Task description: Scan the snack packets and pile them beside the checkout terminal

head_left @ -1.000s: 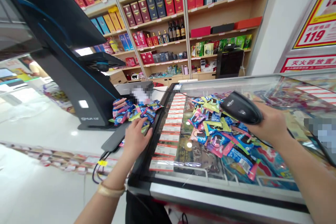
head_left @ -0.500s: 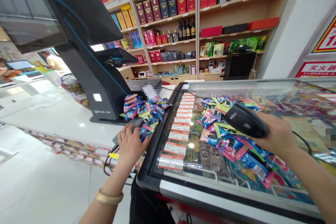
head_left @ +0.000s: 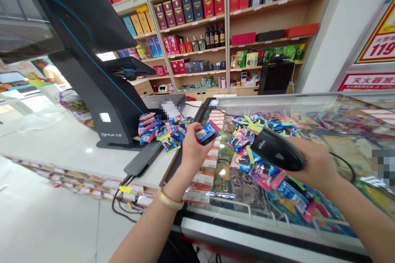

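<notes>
My left hand (head_left: 195,148) pinches a blue snack packet (head_left: 207,133) with pink ends, its barcode side showing, above the left edge of the glass-topped freezer (head_left: 230,195). In my right hand (head_left: 317,162) is a black handheld barcode scanner (head_left: 277,150), its head pointing left toward the packet. Beneath the scanner, a loose pile of blue, pink and green packets (head_left: 265,169) lies on the glass. A smaller heap of similar packets (head_left: 168,133) sits on the white counter, left of my left hand. My fingers partly cover the held packet.
A black checkout terminal (head_left: 89,78) stands on the white counter (head_left: 68,148). A flat grey device (head_left: 146,160) with cables hanging off it lies at the counter's edge. Behind are shelves (head_left: 197,24) of boxes and bottles. A person (head_left: 52,73) is at the far left.
My left hand has moved right and up from the counter heap, now with a packet in its fingers. The scanner stays over the pile; the view has shifted slightly.
</notes>
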`<state>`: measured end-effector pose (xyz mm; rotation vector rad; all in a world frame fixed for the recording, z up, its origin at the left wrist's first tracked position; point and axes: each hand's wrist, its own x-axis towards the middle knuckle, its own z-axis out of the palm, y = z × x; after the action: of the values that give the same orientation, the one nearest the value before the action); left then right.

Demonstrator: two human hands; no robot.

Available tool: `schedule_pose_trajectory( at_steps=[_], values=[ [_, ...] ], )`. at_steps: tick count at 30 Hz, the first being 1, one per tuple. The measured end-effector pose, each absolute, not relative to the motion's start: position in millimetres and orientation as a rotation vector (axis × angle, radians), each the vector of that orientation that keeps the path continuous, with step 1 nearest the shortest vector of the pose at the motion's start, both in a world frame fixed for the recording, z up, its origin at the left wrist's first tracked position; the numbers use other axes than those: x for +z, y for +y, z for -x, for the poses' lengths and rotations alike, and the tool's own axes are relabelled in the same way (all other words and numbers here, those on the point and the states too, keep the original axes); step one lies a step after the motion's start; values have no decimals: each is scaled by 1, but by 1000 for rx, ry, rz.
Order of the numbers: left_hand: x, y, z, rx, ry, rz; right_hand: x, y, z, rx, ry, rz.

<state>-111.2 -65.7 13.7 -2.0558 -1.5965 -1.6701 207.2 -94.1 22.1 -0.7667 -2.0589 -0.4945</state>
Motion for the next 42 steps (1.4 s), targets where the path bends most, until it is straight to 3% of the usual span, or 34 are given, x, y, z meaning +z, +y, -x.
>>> schedule_pose_trajectory(
  at_steps=[11, 22, 29, 37, 42],
  values=[
    [-14, -48, 53, -1407, -1513, 2300, 28, -104, -191, -241, -2207, 904],
    [-15, -50, 53, -1419, -1484, 2302, 27, -105, -188, -194, -2220, 947],
    [-11, -53, 51, -1510, -1529, 2431, 22, -90, -220, -361, -2044, 989],
    [10, -46, 9, -1404, -1143, 2574, 17, -73, -260, -555, -1760, 1205],
    [23, -39, -26, -1137, -1175, 2556, 13, -69, -263, -571, -1732, 1244]
  ],
)
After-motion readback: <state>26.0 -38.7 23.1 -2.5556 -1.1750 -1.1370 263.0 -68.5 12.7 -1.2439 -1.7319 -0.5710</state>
